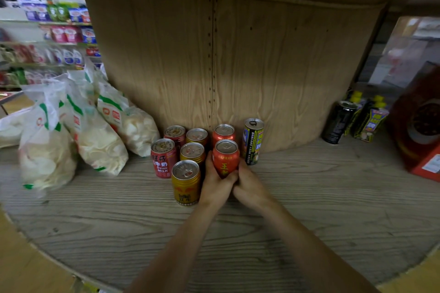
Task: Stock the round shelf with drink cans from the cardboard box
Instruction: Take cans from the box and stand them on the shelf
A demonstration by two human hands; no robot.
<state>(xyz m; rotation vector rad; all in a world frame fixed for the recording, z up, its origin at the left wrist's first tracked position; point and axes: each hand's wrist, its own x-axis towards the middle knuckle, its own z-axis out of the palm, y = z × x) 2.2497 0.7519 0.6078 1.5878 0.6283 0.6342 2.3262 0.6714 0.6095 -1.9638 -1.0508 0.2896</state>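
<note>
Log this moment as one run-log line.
phase: placing | left hand: holds red can | right hand: holds same can | can: upright, base hidden | round shelf: partly stocked

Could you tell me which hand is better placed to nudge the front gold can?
Probably left: the left hand lies right beside the front gold metal can, while the right hand sits beyond the orange-red metal can both grip.

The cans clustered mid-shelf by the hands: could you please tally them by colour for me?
Red milk cans: 2
Gold cans: 3
Orange-red cans: 2
Tall black-and-yellow can: 1
Total: 8
</note>
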